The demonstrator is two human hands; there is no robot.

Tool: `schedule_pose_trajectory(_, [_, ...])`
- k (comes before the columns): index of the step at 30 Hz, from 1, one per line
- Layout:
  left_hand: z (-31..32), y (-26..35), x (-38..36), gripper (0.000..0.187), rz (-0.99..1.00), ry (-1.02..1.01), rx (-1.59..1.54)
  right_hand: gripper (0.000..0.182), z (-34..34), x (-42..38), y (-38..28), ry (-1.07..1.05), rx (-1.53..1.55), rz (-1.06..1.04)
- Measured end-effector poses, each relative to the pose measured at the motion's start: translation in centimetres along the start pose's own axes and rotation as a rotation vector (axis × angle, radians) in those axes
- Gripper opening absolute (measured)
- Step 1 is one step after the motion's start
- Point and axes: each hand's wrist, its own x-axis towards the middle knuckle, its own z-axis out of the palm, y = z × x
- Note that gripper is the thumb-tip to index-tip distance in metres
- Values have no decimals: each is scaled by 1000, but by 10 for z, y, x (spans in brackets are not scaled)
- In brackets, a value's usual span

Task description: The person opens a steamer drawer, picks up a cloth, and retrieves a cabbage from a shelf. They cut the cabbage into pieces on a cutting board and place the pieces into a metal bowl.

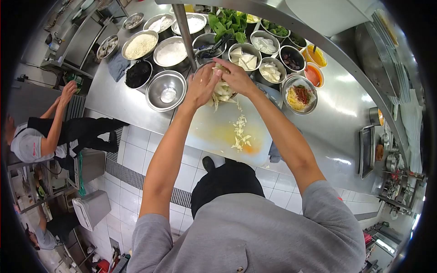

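My left hand [200, 87] and my right hand [239, 79] meet at the far end of a white cutting board [202, 129]. Their fingers are stretched out and overlap, with some pale pieces showing between them. Just below the fingertips is a heap of pale, sliced vegetable [223, 92], partly covered by the hands; its container is mostly hidden. Chopped pale bits [240, 132] trail down the board over a yellow-orange stain.
A steel bowl [166, 91] stands left of the board. On the right is a bowl of yellow and red-brown ingredients [299, 95]. White powder [172, 51], leafy greens [227, 25] and white blocks [243, 59] fill containers behind. A metal post [184, 34] rises nearby. Another person [34, 141] stands left.
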Motion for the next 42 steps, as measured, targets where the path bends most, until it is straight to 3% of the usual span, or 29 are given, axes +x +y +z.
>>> schedule_pose_trajectory(3, [-10, -4, -1, 63, -32, -116, -95, 43, -7, 0, 13, 110, 200, -102])
schedule_pose_trajectory(5, [-14, -7, -2, 61, 143, -11, -160, 39, -14, -13, 11, 158, 347, -105])
schedule_pose_trajectory(6, [-20, -11, -3, 78, 152, -52, -240, 39, -20, -25, 10, 219, 276, -131])
schedule_pose_trajectory(7, [-26, -9, -6, 78, 158, -54, -242, 39, -27, -38, 6, 278, 205, -158])
schedule_pose_trajectory(10, [-40, -6, -27, 126, 403, -86, 61, 33, -54, -125, 4, 307, -329, -141])
schedule_pose_trajectory(12, [-32, -12, -34, 124, 480, -104, 178, 35, -59, -196, 44, 321, -604, -103])
schedule_pose_trajectory(15, [-26, -4, -28, 118, 517, -91, 334, 48, -66, -256, 81, 326, -759, 35])
schedule_pose_trajectory(17, [-19, 2, -17, 109, 427, -54, 252, 62, -67, -271, 94, 339, -744, 252])
schedule_pose_trajectory(23, [-7, 10, -14, 100, 383, -37, 372, 72, -64, -267, 98, 225, -920, 298])
schedule_pose_trajectory(27, [-15, 14, -15, 111, 387, -26, 292, 72, -59, -282, 104, 386, -885, 164])
schedule_pose_trajectory(29, [-15, 17, -16, 117, 398, -36, 302, 63, -62, -285, 91, 518, -840, 335])
schedule_pose_trajectory(33, [-16, 23, -21, 121, 393, -11, 325, 53, -66, -289, 100, 366, -943, 421])
schedule_pose_trajectory(35, [-17, 26, -23, 121, 396, 12, 319, 49, -69, -288, 96, 461, -1018, 166])
schedule_pose_trajectory(38, [-18, 25, -35, 118, 415, 106, 345, 48, -68, -293, 83, 521, -878, 171])
schedule_pose_trajectory(40, [-13, 14, -52, 111, 585, 281, 307, 48, -66, -307, 68, 502, -869, 173])
schedule_pose_trajectory(42, [19, 3, -96, 104, 663, 86, 132, 48, -57, -325, 58, 480, -858, 167])
